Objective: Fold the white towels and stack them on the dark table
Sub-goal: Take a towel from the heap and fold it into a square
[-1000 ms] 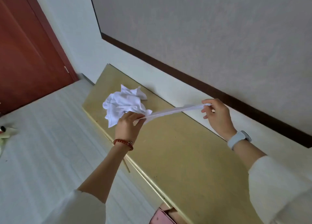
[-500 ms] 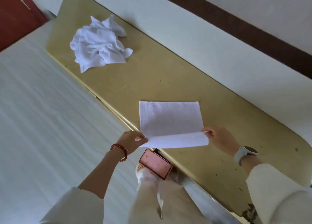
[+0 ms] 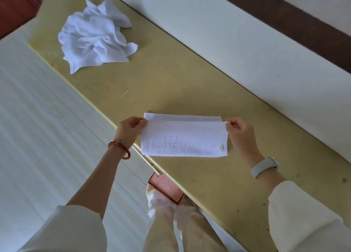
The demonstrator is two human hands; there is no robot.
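Between the left hand [image 3: 129,131] and the right hand [image 3: 239,131] a white towel [image 3: 183,140] lies doubled over on the table [image 3: 171,84], its long edges running from one hand to the other. Each hand pinches a top corner of the upper layer between thumb and fingertips, left on the left corner, right on the right, so the flap is kept taut and square as it comes down. A thin strip of the lower layer shows just beyond the fingers, so the two far edges are not yet flush; holding both corners at once looks like the way to line them up before letting go. The fold itself sits on the near side, close to the table's edge, where the person can reach it without leaning. A small tag [image 3: 220,148] lies on the upper layer below the right hand. Well beyond the left hand, towards the far end of the table, a crumpled pile [image 3: 95,37] of white towels waits, kept apart, I judge, to leave flat room for folding. No folded stack is visible yet, so the task seems to be at an early stage: this towel needs its edges matched, pressing flat, and probably another fold.
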